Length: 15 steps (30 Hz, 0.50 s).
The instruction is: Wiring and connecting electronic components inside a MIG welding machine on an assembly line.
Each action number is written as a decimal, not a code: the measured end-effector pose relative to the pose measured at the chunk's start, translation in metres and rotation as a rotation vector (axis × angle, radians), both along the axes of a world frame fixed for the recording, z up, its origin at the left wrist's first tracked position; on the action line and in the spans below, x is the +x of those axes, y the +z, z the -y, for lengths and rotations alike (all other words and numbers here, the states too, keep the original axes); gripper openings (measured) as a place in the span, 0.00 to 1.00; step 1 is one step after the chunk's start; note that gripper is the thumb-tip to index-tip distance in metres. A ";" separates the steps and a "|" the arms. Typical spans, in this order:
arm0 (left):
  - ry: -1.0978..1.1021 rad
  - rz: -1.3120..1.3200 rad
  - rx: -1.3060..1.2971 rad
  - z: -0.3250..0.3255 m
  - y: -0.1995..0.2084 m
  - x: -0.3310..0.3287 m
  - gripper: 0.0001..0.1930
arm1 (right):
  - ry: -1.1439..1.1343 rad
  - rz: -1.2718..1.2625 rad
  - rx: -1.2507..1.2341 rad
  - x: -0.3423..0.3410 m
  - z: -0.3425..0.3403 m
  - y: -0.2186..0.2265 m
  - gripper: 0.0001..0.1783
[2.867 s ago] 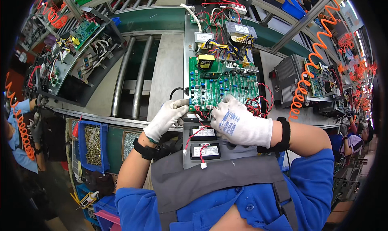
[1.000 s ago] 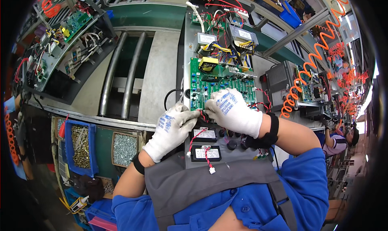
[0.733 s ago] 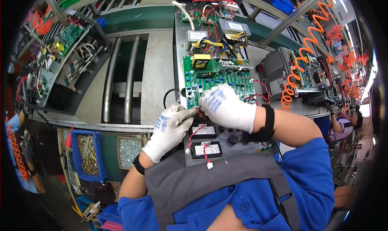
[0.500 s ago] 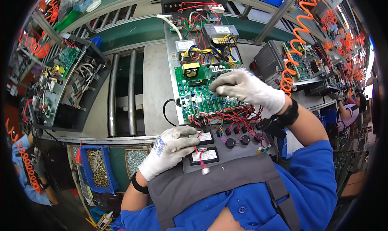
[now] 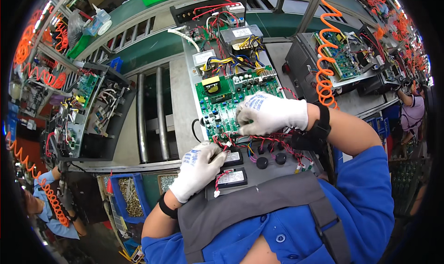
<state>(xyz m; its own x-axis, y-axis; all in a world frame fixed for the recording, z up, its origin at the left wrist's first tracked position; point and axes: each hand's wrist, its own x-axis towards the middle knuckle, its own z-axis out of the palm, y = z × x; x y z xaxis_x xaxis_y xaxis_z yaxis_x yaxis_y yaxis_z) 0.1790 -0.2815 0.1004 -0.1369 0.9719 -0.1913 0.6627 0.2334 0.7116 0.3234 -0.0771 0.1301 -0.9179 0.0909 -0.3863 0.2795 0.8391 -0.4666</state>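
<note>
A green circuit board (image 5: 222, 100) with many small parts lies in a long open metal chassis. Its front edge is crossed by bundled red and black wires (image 5: 270, 138). My left hand (image 5: 196, 169), in a white glove, bends over a black module (image 5: 232, 158), fingers closed by a red wire lead with a white plug (image 5: 228, 144) at the tips. My right hand (image 5: 270, 113), also gloved, is over the board's front right area, fingertips pressed together near the front edge; what they hold is hidden. A second black module (image 5: 232, 177) has a loose red lead ending in a white plug (image 5: 216, 193).
Blue bin (image 5: 129, 197) of brass-coloured fasteners stands left of me. Other opened units are at left (image 5: 88, 116) and right (image 5: 342, 63). An orange coiled hose (image 5: 326, 70) hangs at right. Metal rollers (image 5: 162, 113) lie left of the chassis. Another person (image 5: 55, 201) works at far left.
My right hand has come down from mid-board toward the front edge. My left hand has shifted slightly up to the near module's lead. The loose lead on the second module has swung left.
</note>
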 end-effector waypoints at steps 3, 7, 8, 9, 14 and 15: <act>-0.036 -0.054 0.050 -0.012 0.002 0.005 0.11 | 0.072 -0.105 -0.015 -0.007 -0.003 -0.003 0.09; -0.102 -0.134 -0.155 -0.026 0.009 0.007 0.14 | 0.121 -0.020 -0.245 -0.001 -0.011 -0.013 0.13; -0.113 -0.133 -0.134 -0.030 0.011 0.009 0.14 | 0.097 -0.089 -0.471 0.003 -0.012 -0.015 0.15; -0.136 -0.141 -0.183 -0.032 0.014 0.009 0.14 | 0.143 -0.176 -0.558 0.002 -0.014 -0.018 0.16; -0.090 -0.032 -0.305 -0.038 0.018 0.011 0.16 | -0.006 -0.134 -0.621 0.004 -0.019 -0.015 0.12; -0.110 -0.039 -0.267 -0.038 0.016 0.012 0.16 | -0.056 0.010 -0.530 0.003 -0.019 -0.012 0.11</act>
